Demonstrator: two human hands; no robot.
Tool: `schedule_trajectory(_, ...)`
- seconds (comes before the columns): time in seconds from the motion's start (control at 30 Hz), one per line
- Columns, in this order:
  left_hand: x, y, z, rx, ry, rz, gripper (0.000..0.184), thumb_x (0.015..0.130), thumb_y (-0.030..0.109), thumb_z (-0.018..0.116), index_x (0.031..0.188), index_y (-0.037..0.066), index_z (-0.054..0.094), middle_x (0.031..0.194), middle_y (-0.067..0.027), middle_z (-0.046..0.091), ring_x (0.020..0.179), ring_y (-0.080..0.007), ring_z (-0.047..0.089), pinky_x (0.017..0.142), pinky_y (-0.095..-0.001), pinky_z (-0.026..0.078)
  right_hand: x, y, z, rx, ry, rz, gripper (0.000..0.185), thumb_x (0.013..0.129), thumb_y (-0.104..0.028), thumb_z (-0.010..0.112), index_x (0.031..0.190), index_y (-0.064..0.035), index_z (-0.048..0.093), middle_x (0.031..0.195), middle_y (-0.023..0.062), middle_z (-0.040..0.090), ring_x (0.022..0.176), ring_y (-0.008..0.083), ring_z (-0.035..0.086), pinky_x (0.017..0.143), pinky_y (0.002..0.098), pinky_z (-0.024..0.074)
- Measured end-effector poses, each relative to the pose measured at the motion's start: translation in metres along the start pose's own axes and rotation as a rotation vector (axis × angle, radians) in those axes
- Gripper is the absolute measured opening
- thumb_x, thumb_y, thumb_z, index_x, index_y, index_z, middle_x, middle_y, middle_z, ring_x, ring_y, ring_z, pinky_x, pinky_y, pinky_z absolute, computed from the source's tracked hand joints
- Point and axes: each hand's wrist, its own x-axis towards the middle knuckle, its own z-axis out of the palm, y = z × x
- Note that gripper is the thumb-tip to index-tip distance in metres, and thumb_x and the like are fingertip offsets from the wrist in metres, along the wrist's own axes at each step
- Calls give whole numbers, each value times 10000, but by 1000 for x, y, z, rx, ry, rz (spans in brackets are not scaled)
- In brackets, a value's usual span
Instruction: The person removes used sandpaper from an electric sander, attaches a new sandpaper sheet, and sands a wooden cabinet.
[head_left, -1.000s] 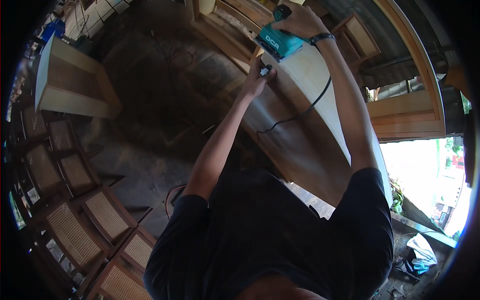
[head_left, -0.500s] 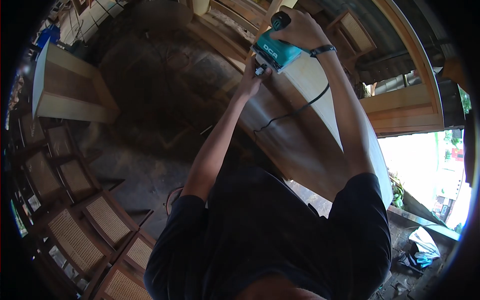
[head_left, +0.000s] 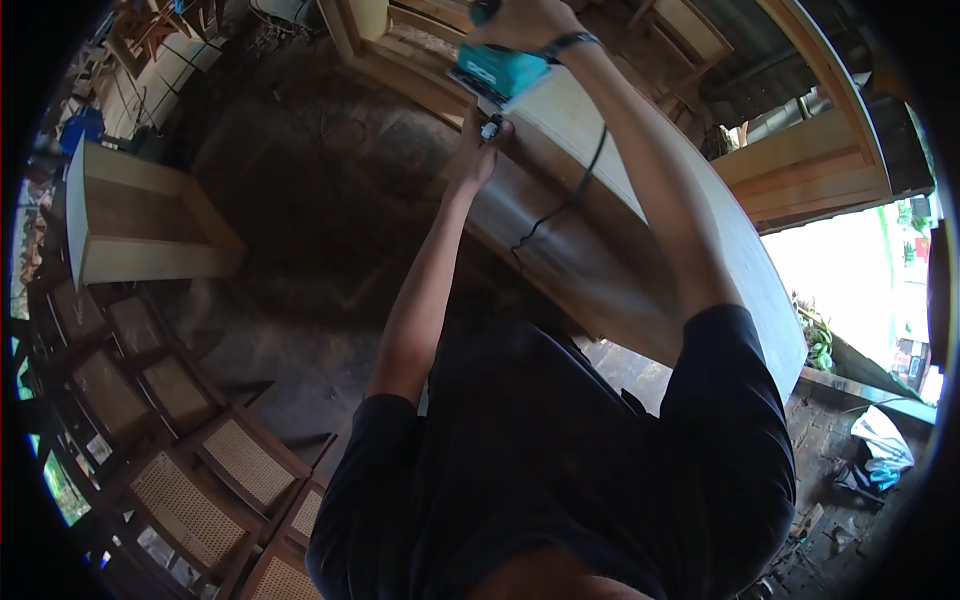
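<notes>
A teal power sander (head_left: 503,75) marked DCA is gripped from above by my right hand (head_left: 525,25), which wears a dark wristband. The tool is over the near left edge of a long pale wooden panel (head_left: 640,165). Just below it my left hand (head_left: 482,145) is closed at the panel's edge, with a small light-coloured metal part (head_left: 491,127) showing at its fingers. What that part belongs to is unclear. A black cord (head_left: 578,195) hangs from the sander across the brown side of the panel.
Wood-framed chairs with woven cane panels (head_left: 190,510) stand stacked at lower left. An open wooden box (head_left: 140,215) is at the left. A wooden frame (head_left: 810,170) rises at upper right. A white and blue cloth (head_left: 882,445) lies at lower right.
The view has shifted, so most things sit differently in the frame. The sander and both my hands appear farther up and left, with the sander still in my right hand.
</notes>
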Motion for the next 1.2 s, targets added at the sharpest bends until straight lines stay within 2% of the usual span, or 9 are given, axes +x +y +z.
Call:
schedule_trajectory(0.1,-7,17,6,-24,47,62,606,945,291,705,1410,15,431,1325,-153,531,1213,-234,499,1054,-358,373,-24,-30,-12,122,186,-30,788,686,-638,754,1154,-8,685,1049,245,716,988,382,699,812,485,576)
schedule_trajectory(0.23,2,18,2,-17,31,101,643,956,278,683,1462,25,379,1392,-151,504,1278,-230,464,1095,-353,335,-17,-7,-2,94,71,-70,819,671,-621,778,1187,4,662,1003,242,723,968,394,706,807,471,589)
schedule_trajectory(0.3,-5,13,2,-20,-2,103,683,982,280,640,1530,46,305,1433,-143,474,1340,-238,414,1137,-351,282,-30,-2,8,91,104,-1,820,663,-620,779,1243,-56,650,1022,232,724,987,394,701,830,474,587)
schedule_trajectory(0.37,-11,12,6,0,-19,53,665,983,282,640,1516,47,320,1424,-138,478,1330,-236,418,1130,-350,287,-48,8,-4,255,246,-198,755,666,-585,767,1264,-139,650,1046,207,728,1010,388,694,852,477,579)
schedule_trajectory(0.5,-9,23,7,-10,10,68,589,980,253,643,1456,32,376,1370,-133,505,1283,-232,445,1097,-350,318,-11,-10,-12,224,21,-61,764,682,-500,734,1384,-232,594,1084,210,716,1008,383,689,857,478,577)
schedule_trajectory(0.63,-8,16,0,4,42,38,569,977,209,643,1449,27,383,1361,-135,519,1265,-232,459,1090,-348,328,-66,-37,-20,8,288,63,784,682,-512,729,1398,-233,577,1113,216,708,1034,391,683,873,478,572)
schedule_trajectory(0.83,-5,21,-1,33,71,52,533,988,201,634,1433,35,393,1331,-116,537,1243,-204,465,1064,-314,331,-83,9,-9,132,303,-17,856,663,-519,753,1402,-135,558,1169,229,688,1089,394,665,912,476,559)
schedule_trajectory(1.03,1,17,-19,40,42,-17,524,1008,293,625,1430,73,404,1320,-110,553,1223,-199,486,1039,-316,364,-112,39,-29,193,-39,116,860,628,-533,772,1357,-119,581,1177,228,687,1087,396,666,907,483,559)
schedule_trajectory(1.2,2,8,-26,170,47,42,541,1013,354,607,1436,80,410,1324,-108,555,1203,-211,500,1036,-318,370,-166,66,-14,123,379,-14,875,613,-538,773,1361,-127,579,1183,215,687,1078,398,668,879,490,562)
